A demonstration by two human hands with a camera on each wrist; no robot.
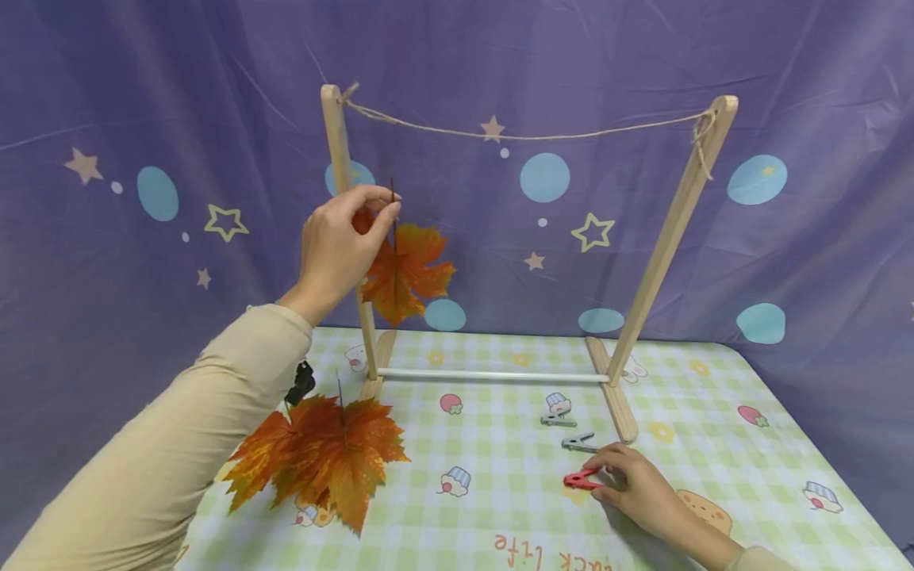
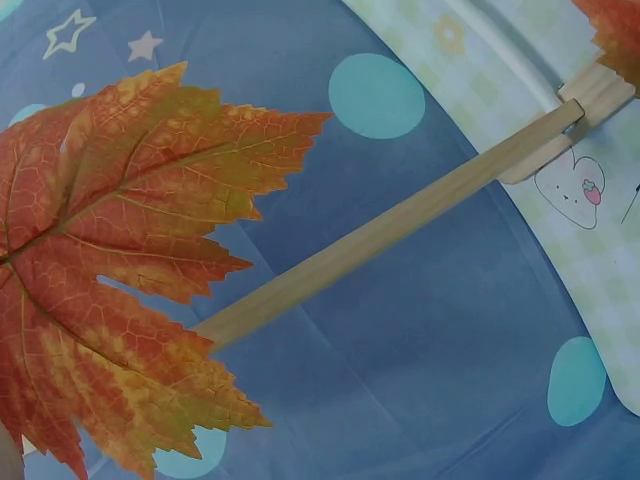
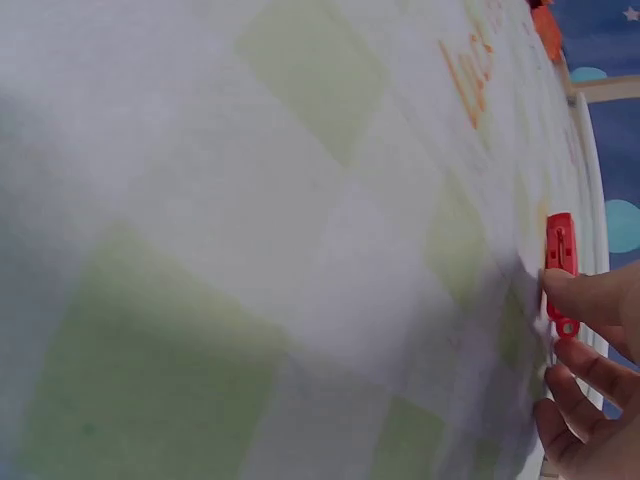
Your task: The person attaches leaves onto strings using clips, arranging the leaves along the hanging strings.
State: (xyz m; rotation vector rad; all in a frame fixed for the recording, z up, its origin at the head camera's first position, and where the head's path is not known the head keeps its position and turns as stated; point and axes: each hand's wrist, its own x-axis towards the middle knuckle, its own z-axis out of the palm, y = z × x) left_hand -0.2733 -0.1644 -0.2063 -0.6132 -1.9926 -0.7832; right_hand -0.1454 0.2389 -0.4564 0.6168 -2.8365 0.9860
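Note:
My left hand (image 1: 343, 238) pinches the thin dark stem of an orange artificial maple leaf (image 1: 407, 274) between thumb and fingertips. The leaf hangs below the hand, in front of the frame's left post, and fills the left of the left wrist view (image 2: 110, 250). Low over the table, my right hand (image 1: 639, 492) has thumb and fingers at the handle end of a red clothespin (image 1: 580, 479). In the right wrist view the thumb lies against the red clothespin (image 3: 561, 245). Two grey clothespins (image 1: 558, 420) (image 1: 580, 442) lie just beyond it.
A wooden frame (image 1: 667, 246) stands on the checked tablecloth (image 1: 493, 452), a sagging twine line (image 1: 528, 138) tied between its post tops. A white rod (image 1: 493, 376) joins the posts near the base. More maple leaves (image 1: 336, 452) lie at the left, beside a small black object (image 1: 303, 382).

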